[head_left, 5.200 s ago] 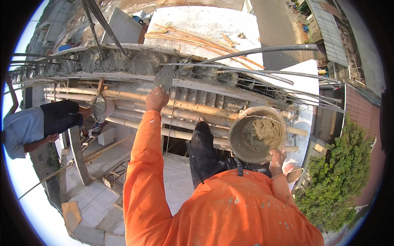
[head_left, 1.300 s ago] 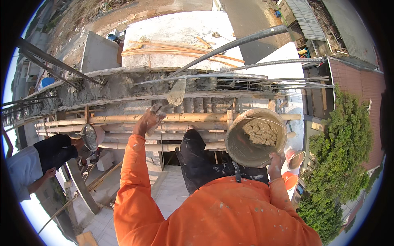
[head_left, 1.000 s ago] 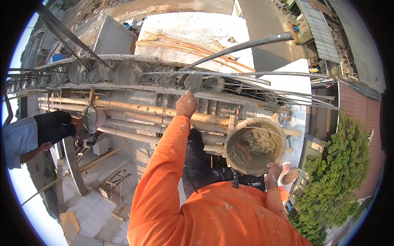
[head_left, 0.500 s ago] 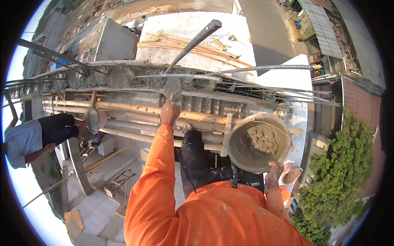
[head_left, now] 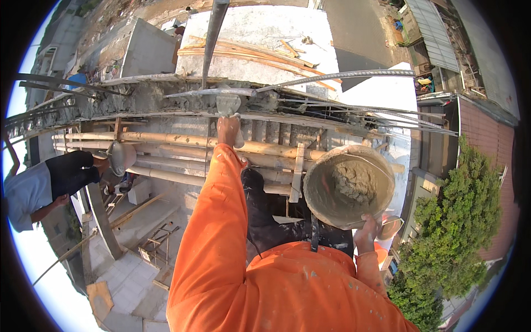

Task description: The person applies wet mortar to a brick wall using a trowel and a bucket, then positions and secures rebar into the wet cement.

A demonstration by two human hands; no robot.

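Note:
My left hand (head_left: 227,130) is closed round a trowel, its grey blade (head_left: 228,105) held flat over the inner edge of a formwork trough (head_left: 149,95) with rough wet concrete and steel bars in it. On the right, my right hand (head_left: 366,233) grips the near rim of a round bucket (head_left: 319,185), which is tilted toward me. A heap of grey-brown mortar (head_left: 354,182) lies inside the bucket. The trowel's handle is hidden in my left fist.
Steel bars (head_left: 212,47) stick up and across the trough. Bamboo poles (head_left: 182,139) run beneath it, above a lower floor (head_left: 124,288). At the left another person (head_left: 33,188) stands by a second bucket (head_left: 116,159). A tree (head_left: 453,221) grows at right.
My left hand and the trowel have come slightly left, and the blade now lies lower across the trough edge. The right hand still holds the bucket. The whole view has shifted slightly.

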